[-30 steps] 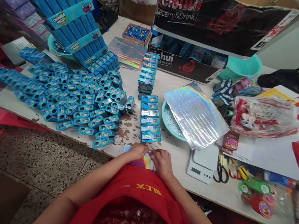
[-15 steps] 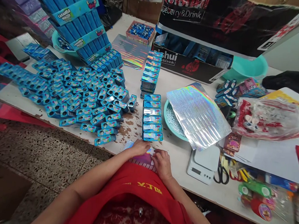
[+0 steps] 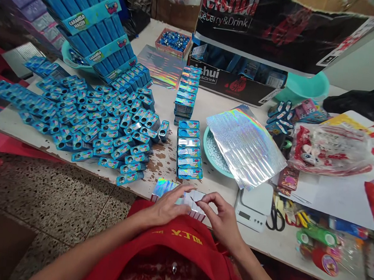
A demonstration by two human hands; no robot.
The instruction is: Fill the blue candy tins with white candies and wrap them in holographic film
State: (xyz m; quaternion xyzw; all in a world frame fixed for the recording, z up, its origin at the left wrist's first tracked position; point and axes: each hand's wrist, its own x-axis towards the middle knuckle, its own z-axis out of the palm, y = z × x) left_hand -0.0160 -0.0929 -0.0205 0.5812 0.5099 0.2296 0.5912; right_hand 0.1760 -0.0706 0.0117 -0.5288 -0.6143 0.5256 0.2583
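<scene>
At the table's front edge lies a silvery, rainbow-shining piece (image 3: 165, 187), with narrow upright divisions along its near side. My left hand (image 3: 170, 204) lies over its middle, fingers stretched out and thumb apart. My right hand (image 3: 222, 216) is at its right end, thumb and forefinger pinched together. A thin dark sliver shows at those fingertips, too small to name. Just beyond my hands stands a row of narrow blue boxes (image 3: 188, 162) marked "Caramelo Macizo", some with shiny tops. A second row of such boxes (image 3: 185, 102) continues behind it.
Many similar blue boxes (image 3: 108, 133) crowd the left side, beside a tall blue display (image 3: 95, 37). Shiny sheets (image 3: 246, 143) lie across a turquoise bowl (image 3: 209, 156) of white pellets. To the right are a scale (image 3: 254, 207), scissors (image 3: 276, 217) and a black carton (image 3: 241, 82) behind.
My left hand has shifted toward me and flattened, uncovering more of the shiny piece. My right hand has moved slightly right and down, its fingertips now pinched. The view has shifted slightly.
</scene>
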